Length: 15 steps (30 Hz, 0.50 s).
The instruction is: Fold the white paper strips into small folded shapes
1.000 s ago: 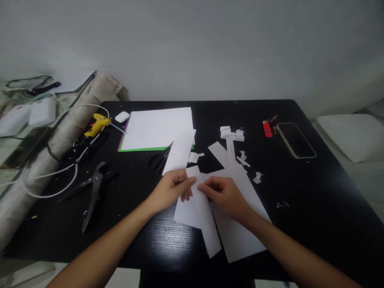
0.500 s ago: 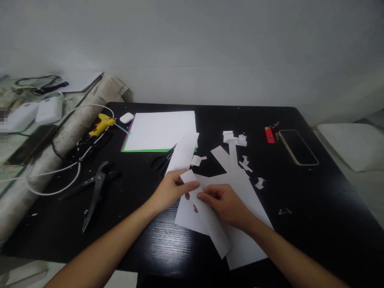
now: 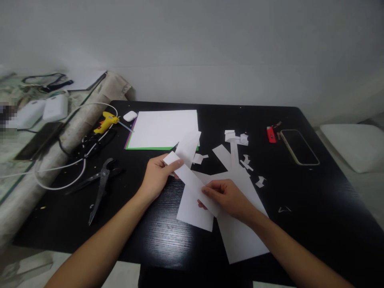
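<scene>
A long white paper strip (image 3: 190,180) slants between my two hands above the black table. My left hand (image 3: 157,174) pinches its upper left end, thumb on top. Lower down, my right hand (image 3: 226,196) grips the strip near its other end between thumb and fingers. Beneath lie larger white paper sheets (image 3: 243,236), partly covered by the strip and my right hand. Just beyond my left hand, another white strip (image 3: 189,148) overlaps a stack of paper (image 3: 168,128) with green and purple edges. Scissors there are mostly hidden.
Folded paper pieces (image 3: 235,138) and scraps (image 3: 260,182) lie beyond the sheets. Pliers (image 3: 103,178), a yellow glue gun (image 3: 106,122), a white cable (image 3: 81,172) and a white case (image 3: 130,116) are at left. A red lighter (image 3: 271,135) and a phone (image 3: 300,147) are at right.
My left hand has moved left and slightly away with the strip's end. My right hand has slid toward the strip's lower end, and the strip now lies at a flatter slant.
</scene>
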{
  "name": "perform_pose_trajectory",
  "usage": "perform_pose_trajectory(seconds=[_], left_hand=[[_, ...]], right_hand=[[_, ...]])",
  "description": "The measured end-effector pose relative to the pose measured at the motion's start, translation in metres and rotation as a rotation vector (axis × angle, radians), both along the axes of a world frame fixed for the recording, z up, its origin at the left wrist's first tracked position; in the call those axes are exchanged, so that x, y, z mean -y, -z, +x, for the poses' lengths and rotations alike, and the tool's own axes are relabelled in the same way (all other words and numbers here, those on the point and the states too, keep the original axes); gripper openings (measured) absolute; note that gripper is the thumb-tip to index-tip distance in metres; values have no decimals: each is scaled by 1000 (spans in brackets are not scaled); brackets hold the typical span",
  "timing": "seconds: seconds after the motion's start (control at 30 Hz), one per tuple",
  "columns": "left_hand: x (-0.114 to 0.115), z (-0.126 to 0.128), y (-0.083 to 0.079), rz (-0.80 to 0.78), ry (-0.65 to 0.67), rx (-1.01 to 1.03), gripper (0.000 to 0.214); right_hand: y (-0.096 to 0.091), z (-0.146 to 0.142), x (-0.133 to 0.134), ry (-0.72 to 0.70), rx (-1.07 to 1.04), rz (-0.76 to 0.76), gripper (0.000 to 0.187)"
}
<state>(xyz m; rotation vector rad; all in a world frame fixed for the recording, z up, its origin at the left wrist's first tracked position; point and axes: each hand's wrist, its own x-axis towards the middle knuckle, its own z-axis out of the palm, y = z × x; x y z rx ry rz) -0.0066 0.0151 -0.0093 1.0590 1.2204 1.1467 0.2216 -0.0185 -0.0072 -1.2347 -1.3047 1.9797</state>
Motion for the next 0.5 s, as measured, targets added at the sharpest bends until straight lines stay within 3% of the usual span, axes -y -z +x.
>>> perform_pose_trajectory(seconds=[0.2,0.3,0.5], left_hand=[[-5,0,3,-23,-166,201,20],[-3,4,5,-97,-128,259,20],[6,11,14,-168,-9,123,24]], right_hand=[[-2,0,-3,42,-2,-26,37],[1,0,-3,63,3,-3,35],[7,0,-3,93,-5,24,34]])
